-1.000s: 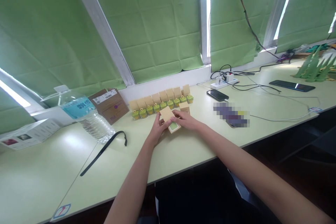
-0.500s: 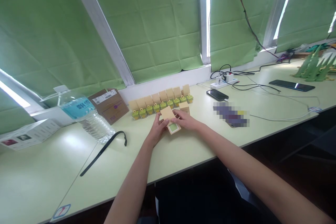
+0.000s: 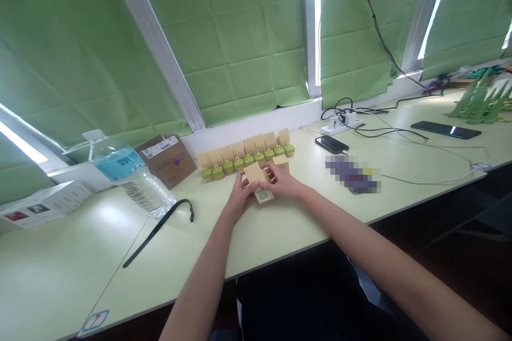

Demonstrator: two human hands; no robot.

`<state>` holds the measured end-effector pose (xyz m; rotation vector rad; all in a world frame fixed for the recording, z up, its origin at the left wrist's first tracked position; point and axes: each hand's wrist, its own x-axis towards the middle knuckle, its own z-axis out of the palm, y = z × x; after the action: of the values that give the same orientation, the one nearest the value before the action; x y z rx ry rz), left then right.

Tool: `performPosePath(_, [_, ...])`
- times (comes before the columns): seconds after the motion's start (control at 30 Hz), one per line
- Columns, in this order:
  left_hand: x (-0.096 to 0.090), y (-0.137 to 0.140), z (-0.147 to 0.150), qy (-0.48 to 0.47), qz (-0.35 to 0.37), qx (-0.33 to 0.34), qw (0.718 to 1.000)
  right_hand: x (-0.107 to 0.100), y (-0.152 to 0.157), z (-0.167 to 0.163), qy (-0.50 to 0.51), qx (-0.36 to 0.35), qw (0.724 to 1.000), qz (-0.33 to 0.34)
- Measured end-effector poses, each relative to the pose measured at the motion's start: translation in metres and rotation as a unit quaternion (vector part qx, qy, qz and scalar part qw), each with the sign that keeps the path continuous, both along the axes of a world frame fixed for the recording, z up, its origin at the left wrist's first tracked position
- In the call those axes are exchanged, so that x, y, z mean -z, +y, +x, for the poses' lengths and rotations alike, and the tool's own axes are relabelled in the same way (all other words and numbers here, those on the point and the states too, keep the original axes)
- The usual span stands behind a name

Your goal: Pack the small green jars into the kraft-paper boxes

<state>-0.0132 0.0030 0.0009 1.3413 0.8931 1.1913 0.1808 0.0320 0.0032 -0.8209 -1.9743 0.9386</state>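
Note:
Between my two hands is a small beige cardboard box (image 3: 256, 173) with a raised flap and a pale-rimmed green window on its lower face. My left hand (image 3: 242, 195) grips its left side, the thumb on the front. From the right, my right hand (image 3: 282, 182) holds the other side, its thumb near the green window. Just behind my right hand stands another beige box (image 3: 282, 161), partly hidden. Farther back is a row of several small green containers (image 3: 239, 162) with yellow loops, each backed by a beige card.
Left are a large water bottle (image 3: 140, 181), a brown carton (image 3: 172, 162), a white box (image 3: 48, 205) and a black strap (image 3: 160, 226). Right are a phone (image 3: 332, 144), a blurred-out item (image 3: 352, 174), a power strip (image 3: 341, 126) with cables, and another phone (image 3: 446, 129). Green pointed pieces (image 3: 476, 101) stand far right.
My right thumb has shifted slightly over the front of the beige box, and its fingers are a little more spread. The box has barely moved; the rest looks the same.

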Motion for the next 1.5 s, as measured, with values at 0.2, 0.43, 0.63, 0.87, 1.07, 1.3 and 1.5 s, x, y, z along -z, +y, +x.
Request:
performPosePath(0.2, [0.005, 0.017, -0.01, -0.014, 0.042, -0.091, 0.995, 0.002, 0.002, -0.001, 0.003, 0.006, 1.0, 0.005])
performPosePath(0.43, [0.009, 0.033, -0.05, 0.16, 0.108, -0.464, 0.864, 0.002, 0.002, 0.0, -0.001, 0.001, 1.0, -0.007])
performPosePath(0.63, [0.015, 0.046, -0.067, 0.327, 0.124, -0.494, 0.796, 0.003, 0.001, -0.001, -0.003, 0.005, 1.0, -0.003])
performPosePath(0.87, [0.008, 0.067, -0.099, 0.445, 0.071, -0.491, 0.746, 0.004, 0.002, -0.003, 0.008, -0.007, 1.0, 0.008])
performPosePath(1.07, [0.01, 0.083, -0.117, 0.451, 0.078, -0.451, 0.767, 0.001, 0.001, -0.001, 0.01, -0.013, 1.0, 0.008])
performPosePath(1.3, [0.005, 0.069, -0.111, 0.432, 0.07, -0.531, 0.726, -0.003, -0.003, -0.001, 0.005, -0.021, 1.0, 0.007])
performPosePath(1.5, [0.007, 0.068, -0.114, 0.396, 0.038, -0.514, 0.76, -0.002, -0.001, 0.0, 0.007, -0.017, 1.0, 0.006])
